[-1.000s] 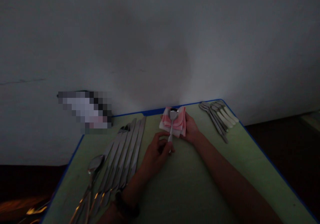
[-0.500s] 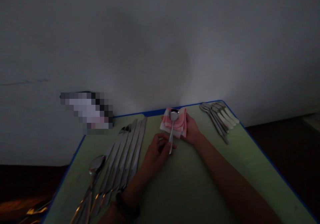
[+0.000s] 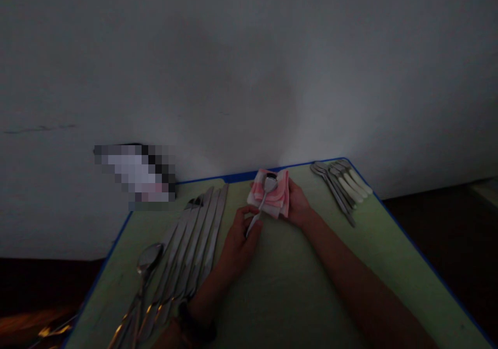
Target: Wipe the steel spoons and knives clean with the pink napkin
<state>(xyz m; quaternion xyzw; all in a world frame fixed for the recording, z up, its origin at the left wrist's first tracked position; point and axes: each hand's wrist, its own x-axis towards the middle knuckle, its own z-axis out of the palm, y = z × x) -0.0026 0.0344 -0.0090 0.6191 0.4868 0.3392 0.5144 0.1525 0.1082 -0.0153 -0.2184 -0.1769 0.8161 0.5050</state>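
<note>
My left hand (image 3: 241,239) is closed around the handle of a metal spoon (image 3: 270,184), near its lower end. The spoon's bowl points away from me and lies over a folded pink and white cloth (image 3: 280,197). My right hand (image 3: 299,203) holds the cloth from its right side; most of those fingers are hidden beneath it. Both hands are above the far middle of the green table (image 3: 288,281).
Several table knives (image 3: 202,229) lie side by side on the left, with large spoons (image 3: 150,258) beside them. At the far right are small spoons (image 3: 334,191) and white-handled forks (image 3: 352,183). A blurred-out device (image 3: 134,172) leans on the wall (image 3: 249,79).
The spoon's handle has swung left and toward my left palm, so the spoon tilts more. My left hand has moved slightly left. The right hand and cloth have barely moved.
</note>
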